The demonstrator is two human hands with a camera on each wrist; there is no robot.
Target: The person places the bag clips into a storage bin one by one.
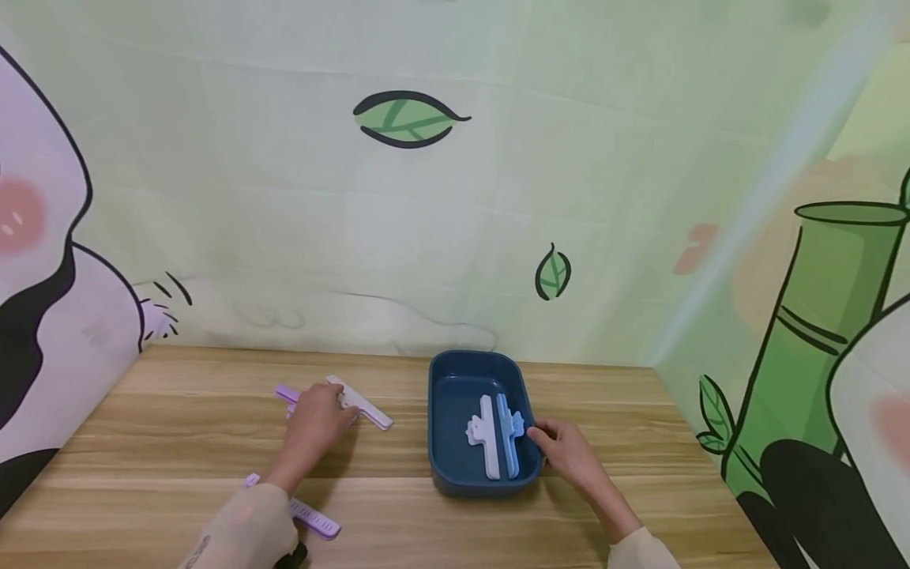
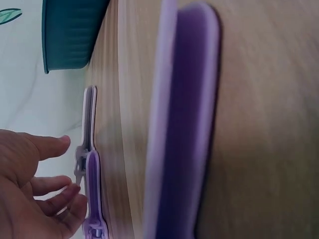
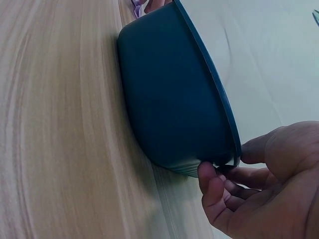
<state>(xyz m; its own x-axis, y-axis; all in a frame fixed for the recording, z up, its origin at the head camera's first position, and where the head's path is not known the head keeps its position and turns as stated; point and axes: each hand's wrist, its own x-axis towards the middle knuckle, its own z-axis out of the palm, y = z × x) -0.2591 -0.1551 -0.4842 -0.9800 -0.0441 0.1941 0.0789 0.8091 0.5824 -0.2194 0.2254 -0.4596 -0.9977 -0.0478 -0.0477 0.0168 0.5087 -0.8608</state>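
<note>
My left hand is over a white bag clip and a purple bag clip on the table. In the left wrist view its thumb and fingers stand apart beside the white clip's handle; whether a fingertip touches it I cannot tell. My right hand pinches the right rim of a dark blue plastic bin, thumb on one side and fingers on the other. Inside the bin, towards its right, lie a white clip and a light blue clip side by side.
Another purple clip lies near the front left, partly hidden by my left forearm. The wood-grain table ends at a printed cloth backdrop with leaves and bamboo. The bin stands close to that backdrop.
</note>
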